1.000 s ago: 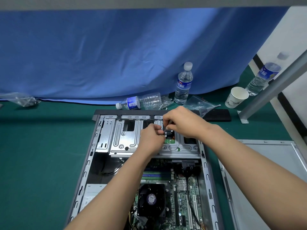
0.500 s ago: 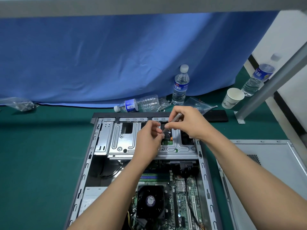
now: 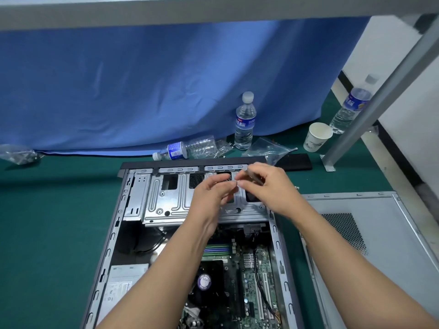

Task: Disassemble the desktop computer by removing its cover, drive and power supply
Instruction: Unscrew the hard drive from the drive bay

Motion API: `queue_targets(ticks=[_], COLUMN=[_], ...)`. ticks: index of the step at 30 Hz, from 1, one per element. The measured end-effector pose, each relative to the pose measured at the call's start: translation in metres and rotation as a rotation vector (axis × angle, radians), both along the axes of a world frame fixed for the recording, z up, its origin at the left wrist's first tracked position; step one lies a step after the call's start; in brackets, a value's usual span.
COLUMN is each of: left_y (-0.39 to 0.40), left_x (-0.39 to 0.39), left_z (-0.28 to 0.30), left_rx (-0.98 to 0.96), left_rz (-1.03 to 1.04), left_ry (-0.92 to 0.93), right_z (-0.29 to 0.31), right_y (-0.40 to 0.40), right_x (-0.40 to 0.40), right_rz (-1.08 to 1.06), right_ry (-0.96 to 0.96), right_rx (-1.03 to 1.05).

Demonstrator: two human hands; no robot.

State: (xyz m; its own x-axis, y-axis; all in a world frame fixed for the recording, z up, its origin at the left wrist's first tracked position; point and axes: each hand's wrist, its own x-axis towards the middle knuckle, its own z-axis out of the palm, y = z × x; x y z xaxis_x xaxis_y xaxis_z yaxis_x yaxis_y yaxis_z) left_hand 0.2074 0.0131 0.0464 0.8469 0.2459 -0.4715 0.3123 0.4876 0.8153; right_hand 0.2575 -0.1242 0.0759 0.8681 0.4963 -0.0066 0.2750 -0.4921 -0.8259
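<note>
The open computer case (image 3: 113, 236) lies flat on the green mat. Its silver drive cage (image 3: 166, 200) spans the far end, and the power supply (image 3: 123, 281) sits at the near left. The removed cover (image 3: 380, 233) lies to the right of the case. Both hands hover above the right part of the cage. My right hand (image 3: 270, 188) grips a thin grey screwdriver (image 3: 252, 175). My left hand (image 3: 212, 195) pinches a tiny part between thumb and forefinger, right against the right hand's fingertips. The part is too small to make out.
Beyond the case stand a water bottle (image 3: 244, 122), a lying bottle (image 3: 183, 149), plastic bags (image 3: 266, 146), a black phone (image 3: 295, 161) and a paper cup (image 3: 317, 136). A slanted metal post (image 3: 370, 110) rises at the right. The motherboard with fan (image 3: 205, 281) fills the near case.
Both hands have lifted off the drive cage. The screwdriver has come up out of the cage opening, and the left fingertips now meet the right hand's in the air.
</note>
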Motion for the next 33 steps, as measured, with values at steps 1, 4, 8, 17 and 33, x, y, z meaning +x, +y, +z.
queue_targets(ticks=[1, 4, 8, 17, 33], left_y=[-0.005, -0.020, -0.038, -0.053, -0.042], left_x=[0.001, 0.002, 0.003, 0.004, 0.012], left_z=[0.001, 0.002, 0.003, -0.010, -0.056], left_rx=[-0.024, -0.102, -0.103, 0.707, 1.688], left_rz=[0.007, 0.014, -0.014, -0.334, -0.673], left_ry=[0.014, 0.033, 0.034, -0.095, -0.079], right_z=[0.001, 0.002, -0.003, -0.032, -0.163], right_y=[-0.003, -0.015, -0.030, -0.082, -0.091], right_x=[-0.002, -0.006, -0.004, 0.010, 0.022], right_rz=[0.006, -0.032, -0.045, -0.196, -0.128], right_ry=[-0.018, -0.069, -0.134, 0.014, 0.148], right_rx=[-0.003, 0.014, -0.053, -0.011, -0.585])
